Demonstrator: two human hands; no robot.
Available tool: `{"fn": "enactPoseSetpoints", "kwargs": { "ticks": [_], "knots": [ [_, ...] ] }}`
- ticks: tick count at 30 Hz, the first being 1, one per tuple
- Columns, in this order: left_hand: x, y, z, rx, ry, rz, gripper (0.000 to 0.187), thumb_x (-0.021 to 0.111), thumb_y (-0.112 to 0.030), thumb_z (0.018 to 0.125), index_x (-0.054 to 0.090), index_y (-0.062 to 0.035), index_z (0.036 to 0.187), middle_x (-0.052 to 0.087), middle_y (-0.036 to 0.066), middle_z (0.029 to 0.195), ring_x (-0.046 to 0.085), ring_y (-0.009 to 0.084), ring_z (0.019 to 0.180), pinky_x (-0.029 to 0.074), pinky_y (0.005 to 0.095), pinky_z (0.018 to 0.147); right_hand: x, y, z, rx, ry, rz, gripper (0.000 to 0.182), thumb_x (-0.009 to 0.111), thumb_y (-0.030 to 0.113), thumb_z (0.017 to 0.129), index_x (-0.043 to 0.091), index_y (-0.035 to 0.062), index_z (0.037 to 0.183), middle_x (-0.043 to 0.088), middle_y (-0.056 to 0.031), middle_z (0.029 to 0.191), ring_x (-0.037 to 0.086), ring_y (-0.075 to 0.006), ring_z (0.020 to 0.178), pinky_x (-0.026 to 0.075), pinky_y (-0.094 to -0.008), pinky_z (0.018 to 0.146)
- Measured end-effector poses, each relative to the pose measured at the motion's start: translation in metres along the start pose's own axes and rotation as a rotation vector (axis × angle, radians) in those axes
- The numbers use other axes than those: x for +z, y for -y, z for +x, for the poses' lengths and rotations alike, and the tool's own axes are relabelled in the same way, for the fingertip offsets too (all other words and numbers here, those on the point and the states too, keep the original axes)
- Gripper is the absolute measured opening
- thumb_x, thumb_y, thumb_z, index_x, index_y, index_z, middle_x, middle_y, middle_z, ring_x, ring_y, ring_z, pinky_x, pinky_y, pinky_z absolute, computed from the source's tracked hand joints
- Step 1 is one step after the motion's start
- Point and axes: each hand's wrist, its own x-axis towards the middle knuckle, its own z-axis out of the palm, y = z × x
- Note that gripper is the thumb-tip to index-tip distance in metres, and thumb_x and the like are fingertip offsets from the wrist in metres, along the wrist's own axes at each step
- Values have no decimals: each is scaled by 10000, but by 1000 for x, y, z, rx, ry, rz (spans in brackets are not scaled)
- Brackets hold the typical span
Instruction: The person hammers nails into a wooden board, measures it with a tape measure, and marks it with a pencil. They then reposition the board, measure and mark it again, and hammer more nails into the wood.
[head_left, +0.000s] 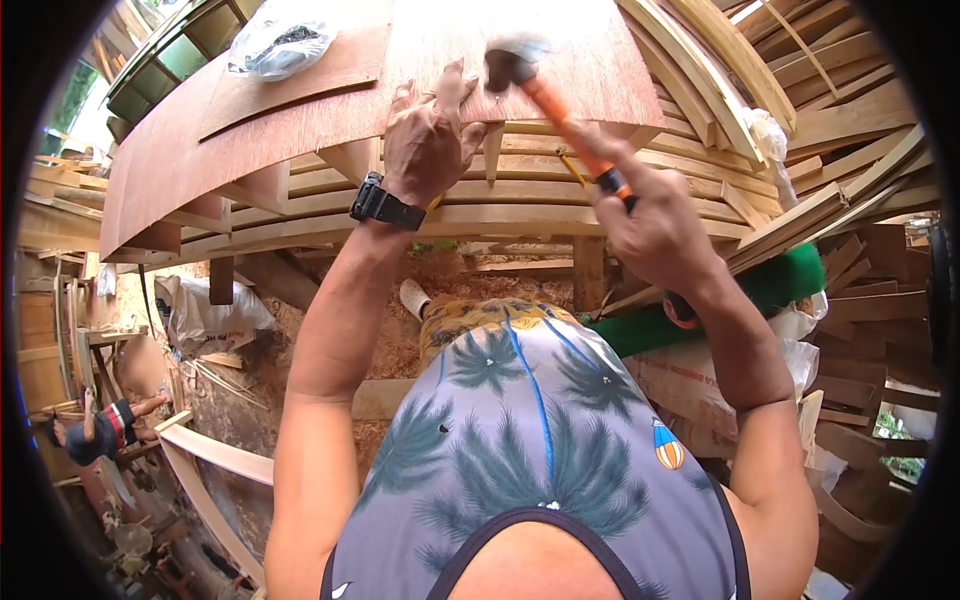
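Observation:
My right hand (655,210) is wrapped round the orange and black handle of a hammer (560,110). The hammer's head, smeared by motion, is over a thin plywood sheet (570,60), close to its near edge. On the same sheet lies my left hand (432,135), fingers stretched out and apart, just left of the hammer head. A small nail-like point (497,98) shows below the head, too small to make out well. Under the sheet run curved wooden strips (480,215) and short upright ribs (345,160).
A clear plastic bag (282,40) with dark small contents lies on a smaller plywood piece (300,90). Stacked lumber (850,110) fills the right side. Below it is a green mesh roll (770,295). Another person (100,425) is at far left, near a curved wooden frame (215,450).

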Motion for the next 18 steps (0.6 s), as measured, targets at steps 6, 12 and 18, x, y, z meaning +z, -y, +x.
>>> {"fn": "enactPoseSetpoints", "kwargs": {
  "ticks": [6,12,18],
  "knots": [
    [6,3,0,6,-42,12,794,751,-395,896,426,32,1480,741,81,1214,719,267,1072,359,516,1167,-21,25,3,11,44,-24,623,508,18,887,511,139,1498,660,-204,754,611,-225,521,502,-372,542],
    [-1,0,3,-8,-40,-61,756,770,-272,881,425,5,1495,689,123,1315,714,299,1082,338,519,1179,-18,16,6,100,152,-151,607,494,7,896,518,127,1491,728,-200,891,657,-218,571,524,-354,547],
    [-7,-6,-1,-19,-7,-30,659,760,-231,883,493,8,1437,687,90,1324,657,293,1201,339,525,1181,-21,35,3,-100,-170,76,624,508,-5,876,520,117,1488,723,-187,832,639,-225,541,508,-358,539]
  ]
}}
